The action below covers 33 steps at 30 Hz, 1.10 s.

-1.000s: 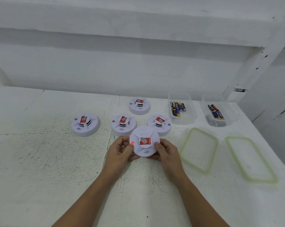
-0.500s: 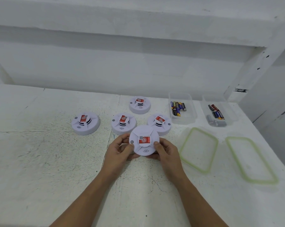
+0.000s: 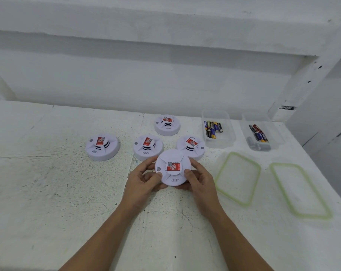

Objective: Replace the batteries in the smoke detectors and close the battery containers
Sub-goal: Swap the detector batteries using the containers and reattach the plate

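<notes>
The small red light that glowed on the left side of the held smoke detector [image 3: 173,167] a second ago has gone out. Otherwise the detector has stayed in the same spot between both hands, its red label turned only slightly. It is a round white disc, held at the front middle of the table [image 3: 48,192], its labelled face tipped toward the camera. The left hand [image 3: 144,179] grips its left edge, fingers curled behind the rim and the thumb [image 3: 158,175] pressed on the front face just below a small grey dot. The right hand [image 3: 200,180] grips the right edge the same way, thumb on the face and fingers wrapped underneath.

Four more detectors sit behind it, all face up with a red label on the raised centre. The middle detector [image 3: 147,147] is close behind on the left. The right detector [image 3: 191,146] is close behind on the right, its front edge hidden by the held one. The back detector [image 3: 167,125] lies farther off, and the left detector [image 3: 102,146] sits well apart to the left.

To the right stand two clear plastic boxes with no lids on. The nearer box [image 3: 230,137] holds a loose bunch of batteries [image 3: 212,128]. The far box [image 3: 277,137] holds a few more batteries [image 3: 258,133]. In front of them two clear lids with green rims lie flat on the scuffed white table, the first lid [image 3: 237,178] beside the right hand and the second lid [image 3: 299,190] farther right.
</notes>
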Motion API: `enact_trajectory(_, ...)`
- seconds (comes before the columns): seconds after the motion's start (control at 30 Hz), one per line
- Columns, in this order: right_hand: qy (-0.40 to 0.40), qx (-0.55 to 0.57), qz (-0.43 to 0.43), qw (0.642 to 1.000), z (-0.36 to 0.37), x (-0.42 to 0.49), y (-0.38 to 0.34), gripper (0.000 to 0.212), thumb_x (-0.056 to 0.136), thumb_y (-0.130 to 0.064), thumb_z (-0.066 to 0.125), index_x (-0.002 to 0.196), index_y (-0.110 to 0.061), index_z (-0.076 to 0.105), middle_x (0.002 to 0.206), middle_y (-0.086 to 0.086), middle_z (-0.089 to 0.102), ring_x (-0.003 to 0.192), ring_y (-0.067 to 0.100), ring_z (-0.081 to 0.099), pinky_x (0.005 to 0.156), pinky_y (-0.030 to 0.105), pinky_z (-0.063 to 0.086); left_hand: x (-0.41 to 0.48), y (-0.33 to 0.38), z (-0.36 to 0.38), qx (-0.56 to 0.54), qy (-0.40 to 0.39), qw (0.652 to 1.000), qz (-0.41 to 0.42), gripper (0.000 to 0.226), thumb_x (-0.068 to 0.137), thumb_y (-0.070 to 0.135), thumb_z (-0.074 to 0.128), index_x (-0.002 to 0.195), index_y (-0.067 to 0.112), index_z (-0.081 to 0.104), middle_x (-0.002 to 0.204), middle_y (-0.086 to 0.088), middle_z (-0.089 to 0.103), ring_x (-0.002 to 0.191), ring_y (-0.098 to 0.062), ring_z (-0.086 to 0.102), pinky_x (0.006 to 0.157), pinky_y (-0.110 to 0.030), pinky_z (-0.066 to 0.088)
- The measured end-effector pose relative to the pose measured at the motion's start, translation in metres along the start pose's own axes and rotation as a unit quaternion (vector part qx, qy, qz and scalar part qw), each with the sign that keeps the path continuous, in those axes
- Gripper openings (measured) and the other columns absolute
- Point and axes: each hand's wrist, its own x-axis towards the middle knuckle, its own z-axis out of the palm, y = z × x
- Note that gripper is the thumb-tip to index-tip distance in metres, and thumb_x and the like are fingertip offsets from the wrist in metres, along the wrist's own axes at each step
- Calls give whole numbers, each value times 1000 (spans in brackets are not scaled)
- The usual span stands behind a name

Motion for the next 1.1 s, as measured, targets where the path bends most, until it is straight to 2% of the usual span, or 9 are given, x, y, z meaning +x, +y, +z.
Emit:
enact_trajectory(0.1, 1, 8, 1, 1000, -1, -1, -1, 37, 95, -6, 51, 121, -32, 57, 105, 2, 73, 95, 21, 70, 71, 37, 59, -1, 2, 1, -11, -7, 1000, 0, 46, 89, -13, 52, 125, 15, 58, 99, -6, 71, 92, -27, 72, 70, -38, 61)
enact_trajectory(0.3, -9, 20, 1, 1000, -4, -1, -1, 39, 94, -4, 52, 123, -29, 57, 106, 4, 72, 96, 26, 69, 74, 46, 58, -1, 2, 0, -25, -4, 1000, -2, 48, 88, -15, 51, 128, 11, 58, 100, -6, 72, 95, -32, 70, 73, -43, 60)
enact_trajectory(0.47, -10, 20, 3, 1000, -4, 1, 0, 39, 93, -3, 52, 120, -31, 59, 104, 5, 73, 94, 27, 70, 73, 47, 58, 0, 0, -1, -27, -2, 1000, -7, 48, 88, -15, 53, 127, 11, 59, 104, -10, 70, 97, -35, 69, 75, -48, 59)
enact_trajectory(0.93, -12, 27, 4, 1000, -4, 1, -1, 39, 93, -2, 52, 117, -31, 60, 103, 4, 73, 94, 27, 70, 68, 40, 59, -1, 3, 0, -13, -1, 1000, -2, 47, 88, -14, 53, 127, 11, 58, 103, -9, 70, 91, -28, 72, 68, -37, 61)
enact_trajectory(1.1, -8, 27, 9, 1000, -4, 2, -1, 38, 93, -1, 52, 118, -29, 60, 101, 4, 74, 93, 27, 70, 70, 44, 59, -1, 3, 0, -15, -1, 1000, 0, 47, 88, -15, 52, 126, 12, 59, 100, -8, 71, 88, -28, 72, 69, -38, 61)
